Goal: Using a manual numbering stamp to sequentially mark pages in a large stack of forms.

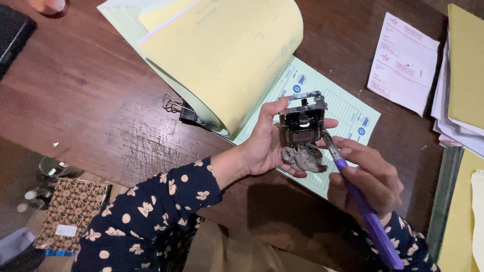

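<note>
From the head view I see both hands raised above the dark brown wooden table [101,100]. My left hand [262,146] is closed around a small metal-framed self-inking stamp with a black and chrome body [301,121]; the thumb sits on the near side of the frame and the fingers wrap behind it, with fingertips showing at its right edge. The stamp is held roughly upright, its wire-like top bracket pointing away from me. A crumpled grey, ink-stained rag [304,157] is bunched just below the stamp, touching its lower end and resting on the left palm.

My right hand [370,179] is closed in a writing grip on a purple plastic pen with a clear front section [363,211]. The pen runs diagonally from lower right to upper left, and its tip meets the lower right corner of the stamp. I cannot tell whether the tip enters the mechanism.

Directly beneath the hands lies a pale green printed form sheet [348,113], part of a pad whose yellow upper sheets [227,45] are curled back in a roll. A black metal binder clip [181,108] lies just beside the pad's left edge. A white and pink printed slip [403,60] lies well apart at upper right, near a stack of yellow and white papers [464,75]. A brown patterned notebook [70,211] sits at lower left, off the table.
</note>
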